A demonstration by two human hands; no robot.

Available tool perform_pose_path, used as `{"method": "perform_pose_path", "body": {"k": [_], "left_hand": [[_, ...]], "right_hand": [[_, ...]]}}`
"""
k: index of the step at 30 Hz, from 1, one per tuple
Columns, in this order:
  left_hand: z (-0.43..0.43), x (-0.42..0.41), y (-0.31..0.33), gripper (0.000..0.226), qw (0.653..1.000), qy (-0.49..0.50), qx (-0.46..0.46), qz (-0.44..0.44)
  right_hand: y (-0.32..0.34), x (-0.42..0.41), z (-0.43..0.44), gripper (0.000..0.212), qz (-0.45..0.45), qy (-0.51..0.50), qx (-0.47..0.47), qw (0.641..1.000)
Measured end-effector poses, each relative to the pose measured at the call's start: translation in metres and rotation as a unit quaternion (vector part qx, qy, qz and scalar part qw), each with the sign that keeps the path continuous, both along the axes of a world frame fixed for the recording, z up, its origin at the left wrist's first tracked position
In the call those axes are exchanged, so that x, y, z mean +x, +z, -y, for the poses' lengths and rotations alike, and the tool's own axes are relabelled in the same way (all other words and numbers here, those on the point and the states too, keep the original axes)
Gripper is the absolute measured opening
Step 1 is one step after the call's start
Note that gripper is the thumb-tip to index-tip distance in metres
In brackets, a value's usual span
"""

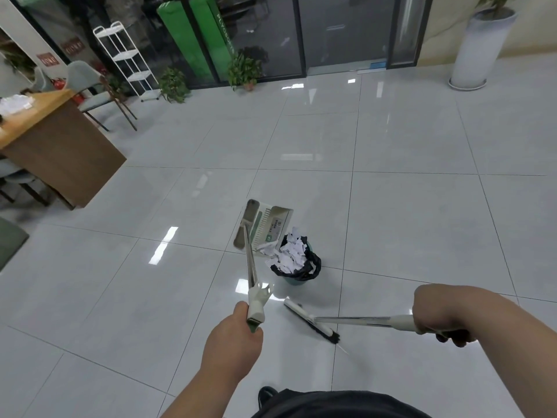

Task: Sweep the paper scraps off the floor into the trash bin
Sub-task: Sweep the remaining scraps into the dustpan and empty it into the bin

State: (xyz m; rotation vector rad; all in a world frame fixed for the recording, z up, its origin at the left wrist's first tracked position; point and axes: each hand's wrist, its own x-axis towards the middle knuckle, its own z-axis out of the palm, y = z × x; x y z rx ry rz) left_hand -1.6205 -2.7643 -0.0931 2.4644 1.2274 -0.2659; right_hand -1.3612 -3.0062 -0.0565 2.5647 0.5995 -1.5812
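At trash bin [295,280], dustpan [266,226], broom [346,320], desk [60,146] left

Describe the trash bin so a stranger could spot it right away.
Start at the middle of the glossy tiled floor, beside the raised, tilted dustpan. The trash bin stands there: a small round teal tub, the only container lined with a black bag and heaped with white paper scraps.

Wooden bench [60,140] at left with white clutter on top, grey-green chair [87,86] behind it, white wire shelf rack [126,58], two green padded columns [193,40], small potted plants [174,84] by dark glass doors [331,34], tall white planter [479,46] far right.
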Motion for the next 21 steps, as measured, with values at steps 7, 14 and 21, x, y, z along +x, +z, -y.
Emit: {"method": "perform_pose_path", "body": {"k": [7, 14, 21], "left_hand": [[0.001, -0.004, 0.002, 0.017, 0.999, -0.044, 0.022, -0.023], [-0.006, -0.011, 0.008, 0.014, 1.0, -0.001, 0.017, -0.003], [-0.018, -0.034, 0.013, 0.024, 0.996, 0.069, -0.009, 0.06]], "right_hand": [[0.004, 0.003, -0.009, 0.004, -0.006, 0.007, -0.002, 1.0], [-0.001, 0.0, -0.018, 0.008, -0.001, -0.009, 0.009, 1.0], [-0.001, -0.012, -0.026, 0.012, -0.009, -0.031, 0.003, 0.999]]}}
